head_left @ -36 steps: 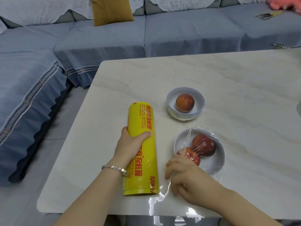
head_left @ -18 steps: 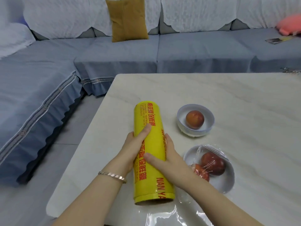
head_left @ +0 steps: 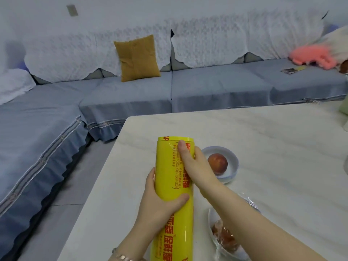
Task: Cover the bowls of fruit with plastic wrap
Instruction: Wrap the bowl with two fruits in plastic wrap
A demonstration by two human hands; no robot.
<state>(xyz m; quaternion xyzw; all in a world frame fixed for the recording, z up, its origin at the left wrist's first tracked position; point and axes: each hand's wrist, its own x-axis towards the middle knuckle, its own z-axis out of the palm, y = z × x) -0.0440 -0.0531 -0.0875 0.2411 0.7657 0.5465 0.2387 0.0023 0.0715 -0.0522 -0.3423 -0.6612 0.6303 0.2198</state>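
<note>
Marble table (head_left: 282, 140) fills your lower view, and right at the middle of it is the yellow roll of plastic wrap (head_left: 174, 185), pointing away from you, its near end running out of the bottom of the frame. Your left hand (head_left: 160, 202) grips it around mid-length, thumb clamped across the front. Your right hand (head_left: 195, 166) holds it near the far end, thumb pressed flat on the film, as if you're feeling for the loose edge. Just right of the roll, the far bowl (head_left: 233, 158) sits bare with one fruit (head_left: 217, 163) in it, no film over it. That one is left to do. Nearer you, half hidden under your right forearm, the near bowl (head_left: 211, 223) already has crinkled film (head_left: 250, 203) stretched over its dark red fruit, so I judge you're about halfway: one bowl covered, one to go. Compared with half a second ago, your right hand has slid from the middle of the roll up to its far end, and your left thumb has swung from lying along the roll to wrapping across it. A second ago that right hand was down on the table by the wrapped bowl. Your head has tipped up too, so the blue sofa (head_left: 207, 89) and mustard cushion (head_left: 136, 57) now show in full.
</note>
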